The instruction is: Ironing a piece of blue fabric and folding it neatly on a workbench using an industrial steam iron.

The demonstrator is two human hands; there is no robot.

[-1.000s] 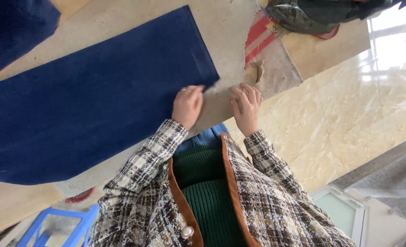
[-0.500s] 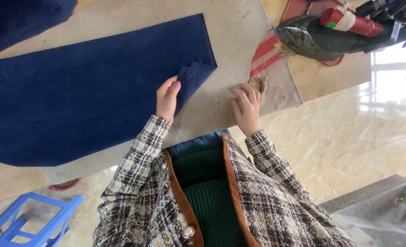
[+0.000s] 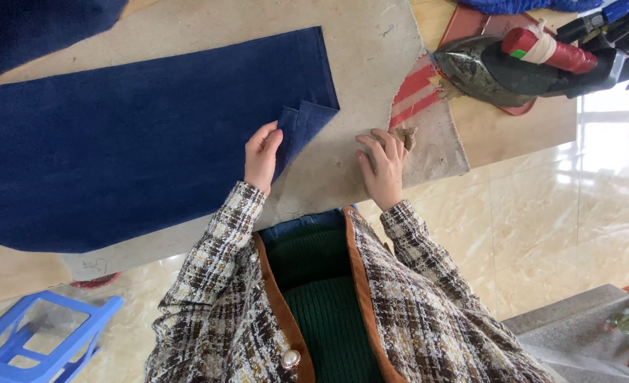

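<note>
Navy blue cloth (image 3: 137, 142) lies spread across a pale padded table (image 3: 371, 64), filling most of its left side. The person's left hand (image 3: 261, 156) has its grip closed on the near right corner of the cloth, which is lifted and folded back over itself. The right hand (image 3: 384, 164) rests flat on the table with fingers spread, its grip open and empty, just beside a frayed striped mat (image 3: 428, 120). A dark iron (image 3: 513, 67) with a red handle lies at the table's right end. A blue plastic stool (image 3: 38, 337) stands on the tiled floor below.
</note>
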